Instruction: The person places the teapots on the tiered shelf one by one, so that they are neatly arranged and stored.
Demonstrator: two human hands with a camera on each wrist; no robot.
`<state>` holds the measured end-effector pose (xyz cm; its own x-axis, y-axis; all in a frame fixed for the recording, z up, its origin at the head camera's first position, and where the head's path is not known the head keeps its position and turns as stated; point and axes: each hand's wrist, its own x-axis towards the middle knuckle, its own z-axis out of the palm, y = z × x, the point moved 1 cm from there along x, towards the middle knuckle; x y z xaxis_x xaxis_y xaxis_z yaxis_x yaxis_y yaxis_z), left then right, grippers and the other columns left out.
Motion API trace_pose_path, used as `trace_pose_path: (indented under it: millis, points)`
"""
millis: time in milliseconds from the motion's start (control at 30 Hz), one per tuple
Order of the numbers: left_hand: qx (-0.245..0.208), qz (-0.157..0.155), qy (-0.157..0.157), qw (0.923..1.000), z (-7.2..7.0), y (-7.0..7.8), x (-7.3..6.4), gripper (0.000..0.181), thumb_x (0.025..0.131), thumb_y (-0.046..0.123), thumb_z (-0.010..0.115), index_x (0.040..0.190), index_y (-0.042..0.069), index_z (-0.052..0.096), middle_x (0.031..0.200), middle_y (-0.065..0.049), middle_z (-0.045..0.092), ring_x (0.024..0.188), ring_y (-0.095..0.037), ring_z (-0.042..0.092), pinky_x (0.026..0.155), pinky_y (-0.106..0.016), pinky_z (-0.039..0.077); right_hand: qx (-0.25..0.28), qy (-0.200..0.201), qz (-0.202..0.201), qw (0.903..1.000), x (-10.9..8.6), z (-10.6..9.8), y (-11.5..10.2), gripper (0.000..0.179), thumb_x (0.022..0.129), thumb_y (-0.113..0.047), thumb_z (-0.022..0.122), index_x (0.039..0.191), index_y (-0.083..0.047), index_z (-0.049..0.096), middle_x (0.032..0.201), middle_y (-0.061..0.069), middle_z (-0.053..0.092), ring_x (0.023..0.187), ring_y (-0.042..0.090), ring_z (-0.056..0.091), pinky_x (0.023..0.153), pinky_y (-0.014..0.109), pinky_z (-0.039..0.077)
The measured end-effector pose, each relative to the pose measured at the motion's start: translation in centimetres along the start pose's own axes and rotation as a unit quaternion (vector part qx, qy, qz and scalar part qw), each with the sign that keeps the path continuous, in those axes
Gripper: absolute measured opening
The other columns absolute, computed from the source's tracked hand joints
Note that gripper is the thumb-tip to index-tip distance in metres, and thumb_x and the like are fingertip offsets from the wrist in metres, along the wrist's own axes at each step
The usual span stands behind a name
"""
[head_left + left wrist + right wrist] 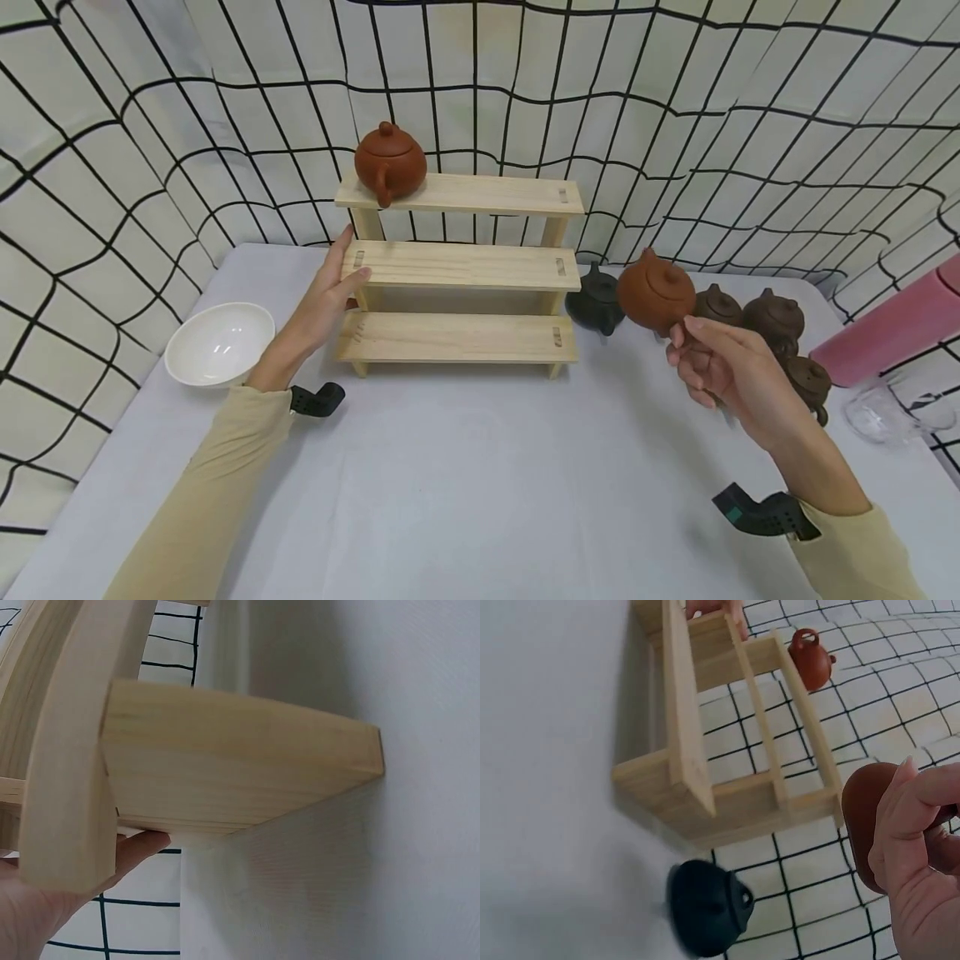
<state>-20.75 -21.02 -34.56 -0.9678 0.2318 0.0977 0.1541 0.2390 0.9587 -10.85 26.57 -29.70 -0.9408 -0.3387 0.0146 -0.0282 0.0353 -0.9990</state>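
A three-tier wooden shelf rack stands on the table. My left hand grips its left end at the middle tier, thumb over the board's edge; the left wrist view shows part of that hand behind the wood. My right hand holds an orange-brown clay teapot in the air right of the rack, pinched at its near side; the fingers hide its handle. On the top tier's left end sits a reddish teapot, its handle toward me. A black teapot stands beside the rack's right side.
Several dark brown teapots cluster beyond my right hand. A pink bottle and a clear glass vessel are at the right edge. A white bowl lies left of my left forearm. Black wire mesh encloses the table's back and sides.
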Motion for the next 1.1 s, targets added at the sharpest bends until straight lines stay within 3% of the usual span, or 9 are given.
trace_pose_path:
  millis: [233, 500, 800, 1100]
  points:
    - [-0.007, 0.001, -0.004, 1.0000, -0.1, -0.2, -0.1, 0.073, 0.110, 0.019, 0.032, 0.167, 0.014, -0.013, 0.175, -0.008, -0.013, 0.158, -0.036, 0.005, 0.115, -0.075, 0.025, 0.022, -0.012, -0.023, 0.9994, 4.0, 4.0, -3.7, 0.035, 0.113, -0.031, 0.048, 0.099, -0.002, 0.062, 0.084, 0.006, 0.061, 0.063, 0.015, 0.048, 0.046, 0.024, 0.041]
    - [-0.010, 0.000, -0.007, 0.9999, -0.2, -0.2, -0.1, 0.073, 0.109, 0.019, 0.031, 0.167, 0.014, -0.012, 0.175, -0.009, -0.013, 0.158, -0.036, 0.004, 0.115, -0.076, 0.024, 0.038, -0.027, -0.024, 0.9986, 9.7, 8.1, -6.3, 0.034, 0.112, -0.029, 0.049, 0.096, -0.001, 0.060, 0.082, 0.007, 0.060, 0.062, 0.013, 0.047, 0.048, 0.023, 0.039]
    - [-0.012, 0.003, -0.010, 0.9999, -0.2, -0.2, 0.0, 0.072, 0.110, 0.020, 0.029, 0.167, 0.013, -0.012, 0.174, -0.010, -0.012, 0.158, -0.035, 0.002, 0.115, -0.075, 0.025, 0.064, -0.016, -0.014, 0.9977, 14.7, 11.0, -7.5, 0.031, 0.112, -0.024, 0.048, 0.097, 0.001, 0.060, 0.079, 0.008, 0.060, 0.060, 0.013, 0.048, 0.048, 0.022, 0.038]
    - [-0.010, 0.009, -0.011, 0.9998, -0.2, -0.2, -0.1, 0.072, 0.109, 0.017, 0.029, 0.167, 0.012, -0.013, 0.174, -0.011, -0.012, 0.158, -0.037, 0.004, 0.114, -0.076, 0.024, 0.078, 0.016, 0.020, 0.9966, 17.9, 13.2, -7.3, 0.033, 0.112, -0.024, 0.050, 0.094, 0.001, 0.062, 0.076, 0.007, 0.062, 0.057, 0.014, 0.048, 0.049, 0.023, 0.039]
